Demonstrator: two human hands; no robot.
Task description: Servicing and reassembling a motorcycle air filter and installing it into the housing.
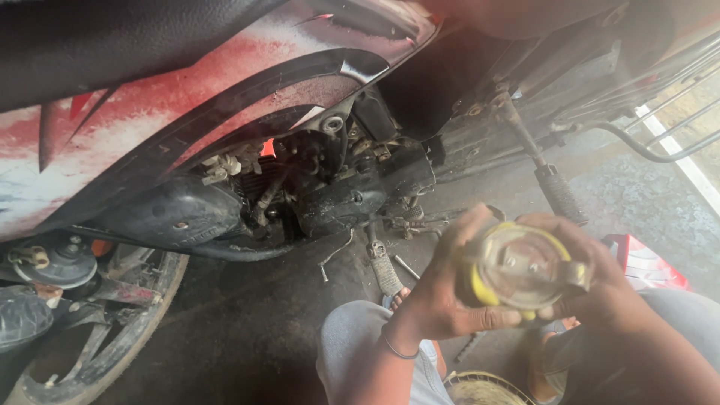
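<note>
Both hands — left hand (439,296), right hand (600,289) — wrap their fingers round a round yellow-rimmed part (517,270), steadying it just below the motorcycle engine (330,187).

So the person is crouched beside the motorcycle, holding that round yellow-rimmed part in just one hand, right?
Not quite: the head view shows both hands on it. The left hand and the right hand together cup the round yellow-rimmed part, beside the motorcycle.
</note>
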